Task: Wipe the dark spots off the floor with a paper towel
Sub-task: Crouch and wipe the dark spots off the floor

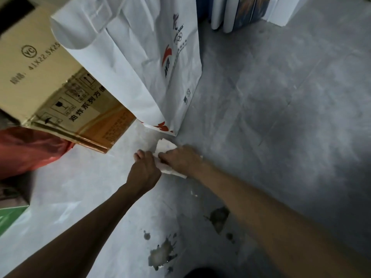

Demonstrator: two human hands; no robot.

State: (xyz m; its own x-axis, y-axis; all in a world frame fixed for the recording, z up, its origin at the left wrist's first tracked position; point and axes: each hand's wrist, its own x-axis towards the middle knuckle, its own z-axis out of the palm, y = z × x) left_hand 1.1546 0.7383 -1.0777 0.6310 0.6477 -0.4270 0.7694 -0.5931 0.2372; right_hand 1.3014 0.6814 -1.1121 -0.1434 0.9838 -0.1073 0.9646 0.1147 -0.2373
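Note:
A white paper towel (165, 147) lies on the grey floor (281, 121) just below the corner of a white paper bag. My left hand (144, 171) grips its left edge. My right hand (183, 159) closes over its right side, and part of the towel sticks out under the wrist. Several dark spots mark the floor nearer to me: a wet splotch (162, 254), a small dot (147, 236) and a dark patch (219, 217) beside my right forearm.
A white paper bag (144, 63) with a red logo stands just beyond the towel. A cardboard box (60, 93) leans at the left over a red plastic bag (26, 149). A green box (10, 217) sits at the left edge. White panels (224, 13) stand at the top.

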